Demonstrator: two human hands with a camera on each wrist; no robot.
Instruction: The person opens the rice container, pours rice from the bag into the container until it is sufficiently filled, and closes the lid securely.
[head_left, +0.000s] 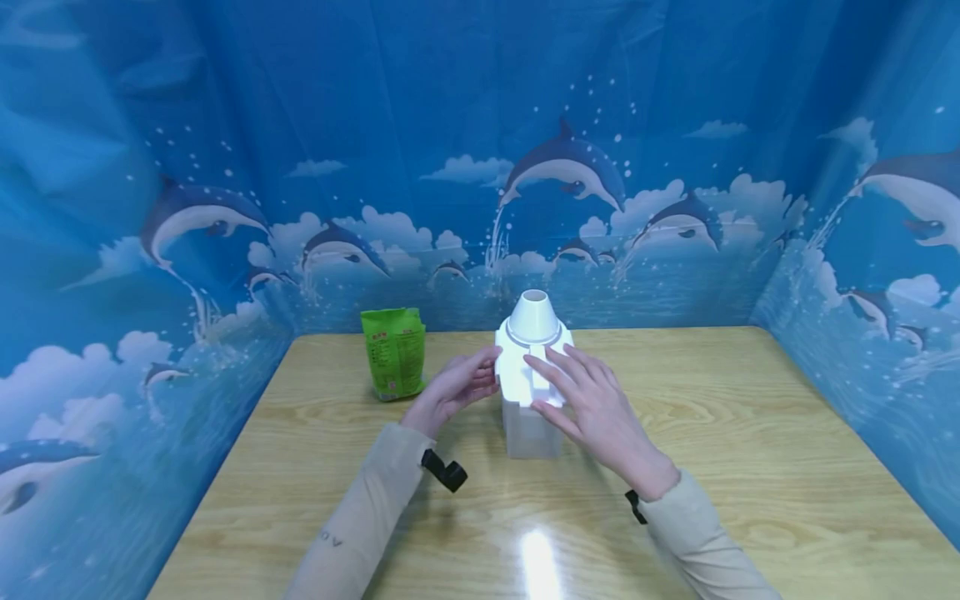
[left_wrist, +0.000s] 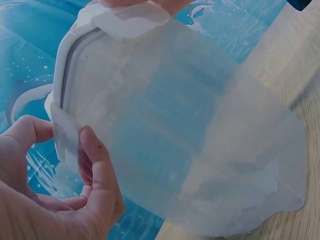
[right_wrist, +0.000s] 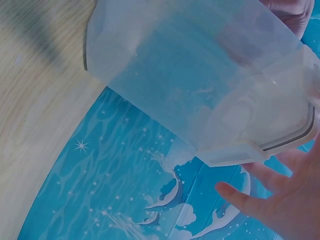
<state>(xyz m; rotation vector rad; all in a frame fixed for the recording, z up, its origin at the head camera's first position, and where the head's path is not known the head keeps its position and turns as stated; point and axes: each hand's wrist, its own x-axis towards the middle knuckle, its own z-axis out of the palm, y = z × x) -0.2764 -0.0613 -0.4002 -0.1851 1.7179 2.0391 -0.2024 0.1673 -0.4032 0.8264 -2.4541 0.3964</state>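
Observation:
A translucent plastic storage container (head_left: 532,432) stands upright on the table, topped by a white lid (head_left: 517,379) with side latches. On that lid sits a white cone-shaped piece (head_left: 534,318) with a round opening at its tip. At the container's left side, my left hand (head_left: 457,385) pinches a side latch (left_wrist: 66,132) between thumb and finger. My right hand (head_left: 600,408) reaches over the front and right of the lid, its fingers spread and fairly straight. In the right wrist view its fingertips lie by the lid's edge near another latch (right_wrist: 232,152).
A green printed bag (head_left: 395,354) stands upright at the back left of the wooden table (head_left: 750,433). Behind and beside the table hangs a blue curtain (head_left: 420,108) with dolphins. Black straps (head_left: 444,471) circle both wrists.

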